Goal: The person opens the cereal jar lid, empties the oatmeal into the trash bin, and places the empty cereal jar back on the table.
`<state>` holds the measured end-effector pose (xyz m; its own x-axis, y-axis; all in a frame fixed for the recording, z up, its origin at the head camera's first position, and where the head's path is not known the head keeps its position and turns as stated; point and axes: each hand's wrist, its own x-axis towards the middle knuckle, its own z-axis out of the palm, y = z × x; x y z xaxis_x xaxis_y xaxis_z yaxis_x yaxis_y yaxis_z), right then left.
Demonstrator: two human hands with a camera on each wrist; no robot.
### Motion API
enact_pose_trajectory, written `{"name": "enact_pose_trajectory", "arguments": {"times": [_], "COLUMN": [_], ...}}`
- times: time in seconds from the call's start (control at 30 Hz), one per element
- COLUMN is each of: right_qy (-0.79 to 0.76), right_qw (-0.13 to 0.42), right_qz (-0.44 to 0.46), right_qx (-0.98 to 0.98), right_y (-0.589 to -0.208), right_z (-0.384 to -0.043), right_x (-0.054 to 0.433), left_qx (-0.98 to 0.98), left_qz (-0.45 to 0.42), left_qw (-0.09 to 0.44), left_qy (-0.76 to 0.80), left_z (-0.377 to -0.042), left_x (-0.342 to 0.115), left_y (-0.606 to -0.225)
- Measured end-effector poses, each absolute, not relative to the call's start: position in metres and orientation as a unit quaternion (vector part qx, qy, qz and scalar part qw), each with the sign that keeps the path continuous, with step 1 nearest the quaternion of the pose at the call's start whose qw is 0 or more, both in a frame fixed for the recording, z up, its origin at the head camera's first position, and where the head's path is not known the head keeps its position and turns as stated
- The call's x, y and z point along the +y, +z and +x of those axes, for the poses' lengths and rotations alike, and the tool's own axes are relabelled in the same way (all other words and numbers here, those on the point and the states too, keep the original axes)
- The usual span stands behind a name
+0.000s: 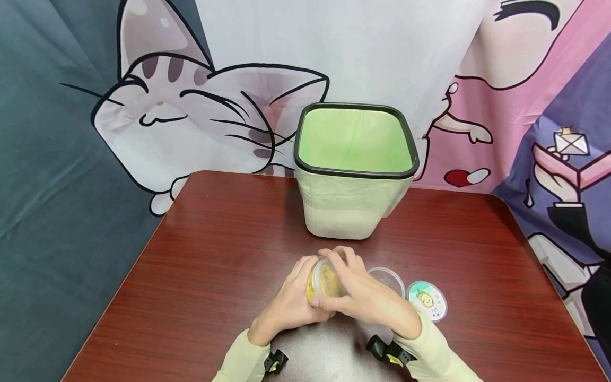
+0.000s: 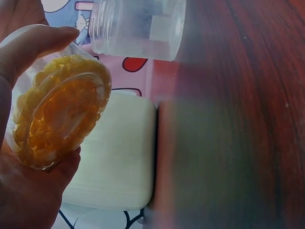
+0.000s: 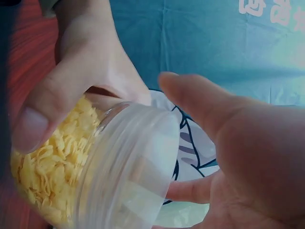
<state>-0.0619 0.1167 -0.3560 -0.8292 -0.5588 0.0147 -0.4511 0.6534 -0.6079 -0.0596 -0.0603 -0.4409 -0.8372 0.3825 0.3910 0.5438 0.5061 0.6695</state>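
My left hand (image 1: 289,300) grips a clear plastic jar (image 3: 50,176) of yellow flakes, tilted on its side in front of my body. In the left wrist view its rounded base (image 2: 66,112) faces the camera, with thumb and fingers on either side. A translucent, pale screw lid (image 3: 147,148) covers the mouth, turned toward my right hand (image 1: 365,294). The right fingers curve round the lid, their tips at its far edge in the head view. In the right wrist view the right thumb (image 3: 195,98) shows a gap from the lid's rim.
Just right of my hands stands a second clear jar (image 2: 138,28), uncapped. Beside it a round disc (image 1: 427,301) with a green and yellow print lies on the red-brown table (image 1: 215,254). A pale green bin (image 1: 346,207) with a black rim and a liner stands behind.
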Motion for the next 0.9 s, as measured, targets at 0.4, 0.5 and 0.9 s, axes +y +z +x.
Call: {"name": "enact_pose_trajectory", "arguments": {"times": [0.4,0.5,0.9], "right_qy": [-0.318,-0.294,-0.269], "right_qw": [0.095,0.088,0.087], "right_qz": [-0.273,-0.304,-0.355], "right_qx": [0.903,0.902,0.891], "right_y": [-0.357,-0.3569,-0.3549], "right_z": [-0.0629,-0.064,-0.0665], "right_x": [0.117,0.1174,0.1196], "left_qx": [-0.862,-0.863,-0.86], "left_qz": [-0.265,-0.263,-0.279], "left_qw": [0.091,0.082,0.09], "left_qy": [-0.421,-0.423,-0.417], "left_z": [-0.0588,-0.0585,-0.0607], "left_x": [-0.0615,-0.0626,-0.0632], "left_y": [-0.44,-0.4405,-0.443]}}
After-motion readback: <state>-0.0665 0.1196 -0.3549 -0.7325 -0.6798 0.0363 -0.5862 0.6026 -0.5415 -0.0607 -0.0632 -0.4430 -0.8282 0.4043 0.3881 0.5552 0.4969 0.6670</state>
